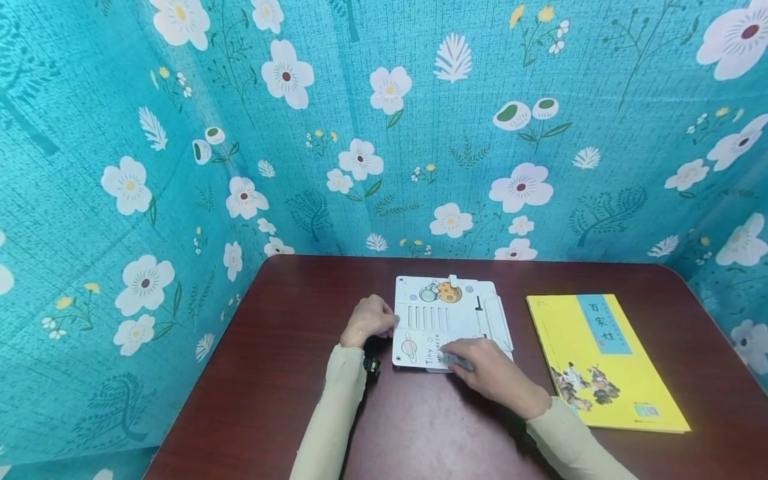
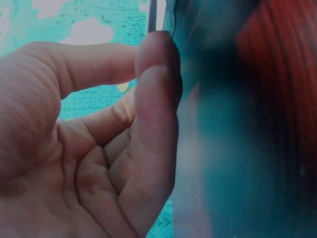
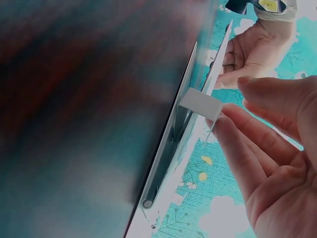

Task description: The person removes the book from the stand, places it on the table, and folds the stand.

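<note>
A white folding book stand [image 1: 432, 317], printed with planets, an astronaut and the words "Tiny universe", lies on the table. My left hand [image 1: 369, 319] is at its left edge; in the left wrist view, thumb and index finger [image 2: 156, 99] pinch that thin edge. Over the lower part of the stand is my right hand [image 1: 489, 370], fingers bent near the printed words. The right wrist view shows fingertips [image 3: 225, 121] touching a white bracket-like tab [image 3: 200, 103] on the near edge, with the thumb apart from it. Seen side-on there, the stand's front panel is slightly raised from its back.
To the right of the stand lies a yellow book [image 1: 606, 363] with a blue title label. The dark red table [image 1: 282, 400] meets a turquoise flowered curtain [image 1: 384, 133] at the back and sides. A small black device [image 1: 372, 367] is strapped to the left wrist.
</note>
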